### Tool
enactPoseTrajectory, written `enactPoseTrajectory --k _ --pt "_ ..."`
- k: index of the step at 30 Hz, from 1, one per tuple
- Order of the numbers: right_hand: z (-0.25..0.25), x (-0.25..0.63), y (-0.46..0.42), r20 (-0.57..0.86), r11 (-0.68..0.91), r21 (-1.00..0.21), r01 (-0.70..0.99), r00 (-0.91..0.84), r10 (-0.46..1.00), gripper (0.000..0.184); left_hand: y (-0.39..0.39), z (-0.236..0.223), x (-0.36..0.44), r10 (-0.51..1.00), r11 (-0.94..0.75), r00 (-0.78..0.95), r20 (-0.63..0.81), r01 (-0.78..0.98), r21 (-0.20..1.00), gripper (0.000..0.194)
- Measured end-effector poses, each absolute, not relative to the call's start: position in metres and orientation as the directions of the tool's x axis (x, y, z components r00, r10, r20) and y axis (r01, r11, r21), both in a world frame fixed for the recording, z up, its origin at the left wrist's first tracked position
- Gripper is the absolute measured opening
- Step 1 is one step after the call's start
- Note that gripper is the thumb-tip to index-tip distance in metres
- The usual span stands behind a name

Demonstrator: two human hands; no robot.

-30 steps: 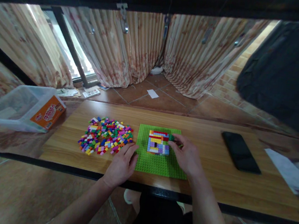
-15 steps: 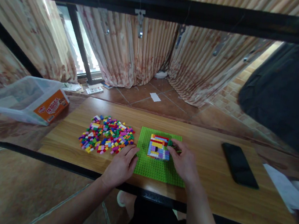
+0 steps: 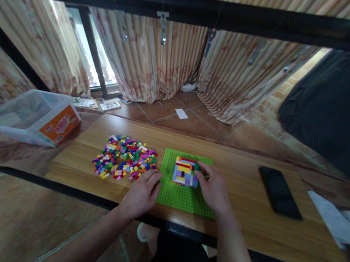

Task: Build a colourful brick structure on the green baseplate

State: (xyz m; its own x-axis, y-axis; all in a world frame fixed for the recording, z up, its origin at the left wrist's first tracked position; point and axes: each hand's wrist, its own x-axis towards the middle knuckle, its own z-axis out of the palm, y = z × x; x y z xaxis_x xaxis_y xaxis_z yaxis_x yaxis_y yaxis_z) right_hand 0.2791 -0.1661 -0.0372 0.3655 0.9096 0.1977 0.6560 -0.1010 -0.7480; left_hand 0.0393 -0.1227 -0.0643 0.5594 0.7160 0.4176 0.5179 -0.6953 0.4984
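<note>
On the green studded baseplate [image 3: 170, 197] sits a low block of toy bricks [image 3: 184, 176] in red, yellow, white, blue and lilac, with a small dark gap in it. My right hand [image 3: 215, 188] reaches over the plate's right side, thumb and fingers pinched on a dark green brick [image 3: 196, 167] at the block's upper right edge. Whether that brick is pressed down or only touching, I cannot tell. Resting at the plate's left edge, my left hand [image 3: 142, 193] lies palm down with loosely bent fingers, beside a pile of loose bricks [image 3: 135, 156]; no brick shows in it.
A black phone [image 3: 280, 192] lies on the right of the wooden table [image 3: 245, 162]. White papers [image 3: 334, 216] are beyond it. To the left stands a clear plastic bin [image 3: 24, 136] with an orange label. A black bar [image 3: 192, 10] crosses above the table.
The view has tilted and shifted slightly. My right hand has edged left with the green brick, which now overlaps the block's upper right corner. My left hand stays in place.
</note>
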Motion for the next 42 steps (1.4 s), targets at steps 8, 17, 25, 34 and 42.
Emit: enactPoseTrajectory --k 8,17,25,34,42 --pt "-0.042 0.289 -0.166 0.181 -0.151 -0.82 0.552 0.501 0.847 0.05 -0.122 -0.063 0.039 0.713 -0.7 0.554 0.43 0.529 0.479 0.026" --pt "-0.045 0.284 -0.148 0.113 -0.204 -0.869 0.451 0.582 0.805 0.048 -0.116 -0.067 0.037 0.672 -0.74 0.561 0.483 0.527 0.418 0.021" --pt "-0.039 0.27 -0.143 0.062 -0.318 -0.784 0.533 0.576 0.815 0.041 -0.116 -0.065 0.037 0.675 -0.738 0.568 0.471 0.536 0.411 0.021" --pt "-0.043 0.259 -0.141 0.103 -0.362 -0.715 0.598 0.602 0.792 0.041 -0.117 -0.069 0.038 0.664 -0.747 0.564 0.491 0.522 0.411 0.02" --pt "-0.044 0.25 -0.141 0.127 -0.434 -0.573 0.695 0.598 0.791 0.043 -0.118 -0.069 0.04 0.688 -0.725 0.558 0.464 0.516 0.456 0.02"
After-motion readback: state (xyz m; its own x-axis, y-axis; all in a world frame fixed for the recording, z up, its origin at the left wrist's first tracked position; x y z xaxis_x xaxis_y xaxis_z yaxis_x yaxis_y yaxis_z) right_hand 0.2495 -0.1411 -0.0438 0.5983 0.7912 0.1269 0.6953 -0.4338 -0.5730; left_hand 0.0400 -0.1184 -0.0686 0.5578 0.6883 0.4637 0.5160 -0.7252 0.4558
